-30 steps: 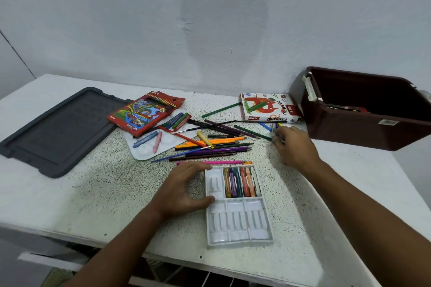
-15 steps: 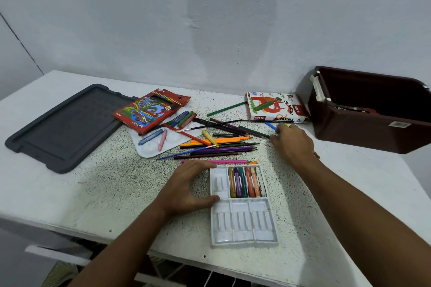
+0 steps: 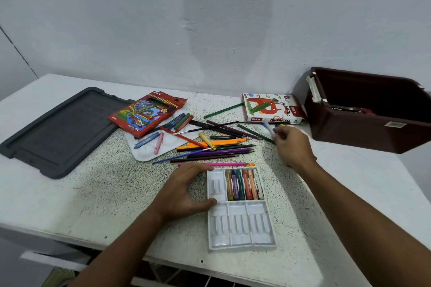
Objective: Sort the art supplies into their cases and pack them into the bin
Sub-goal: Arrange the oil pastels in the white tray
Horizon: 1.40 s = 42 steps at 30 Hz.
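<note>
Sorting pastels into tray (image 3: 240, 228) on table (image 3: 70, 205).
Left hand (image 3: 184, 191) bracing tray's left edge, thumb and fingers spread against it. Right hand (image 3: 291, 147) beside pastel box (image 3: 270, 108), fingertips pinching a small pastel (image 3: 269, 126). Six pastels in upper tray row; pencils (image 3: 217, 147) loose behind; bin (image 3: 373, 114) far right.

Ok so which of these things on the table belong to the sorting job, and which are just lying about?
For the job:
- white plastic pastel tray, braced by the left hand
- white oil pastels box
- red coloured-pencil box
- loose pencils
- dark red plastic bin
- right hand, pinching a white pastel

Lying about:
- grey plastic lid
- white paint palette
</note>
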Tool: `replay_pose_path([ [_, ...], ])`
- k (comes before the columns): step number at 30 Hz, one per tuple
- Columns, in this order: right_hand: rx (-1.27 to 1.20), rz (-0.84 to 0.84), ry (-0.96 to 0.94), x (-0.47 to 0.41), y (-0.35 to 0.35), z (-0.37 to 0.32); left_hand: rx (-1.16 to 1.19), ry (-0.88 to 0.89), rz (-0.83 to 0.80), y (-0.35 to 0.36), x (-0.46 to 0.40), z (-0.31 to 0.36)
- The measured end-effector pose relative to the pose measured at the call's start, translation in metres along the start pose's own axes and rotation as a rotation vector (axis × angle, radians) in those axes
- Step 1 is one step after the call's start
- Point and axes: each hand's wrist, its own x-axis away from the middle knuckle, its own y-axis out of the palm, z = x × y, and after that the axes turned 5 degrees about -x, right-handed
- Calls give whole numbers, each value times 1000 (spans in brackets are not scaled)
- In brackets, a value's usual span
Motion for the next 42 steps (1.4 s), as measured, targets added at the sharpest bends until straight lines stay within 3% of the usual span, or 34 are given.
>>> replay_pose_path([
  [3, -69, -41, -148, 10, -4, -2, -2, 3, -6, 0, 0, 0],
  [9, 67, -68, -631, 46, -1, -9, -4, 12, -1, -1, 1, 1],
  [14, 133, -258, -793, 66, 16, -8, -9, 18, 9, -1, 0, 1],
  [28, 176, -362, -907, 83, 42, -13, 2, 7, 36, 0, 1, 2],
  [42, 153, -505, -791, 92, 37, -10, 2, 28, 44, 0, 1, 1],
])
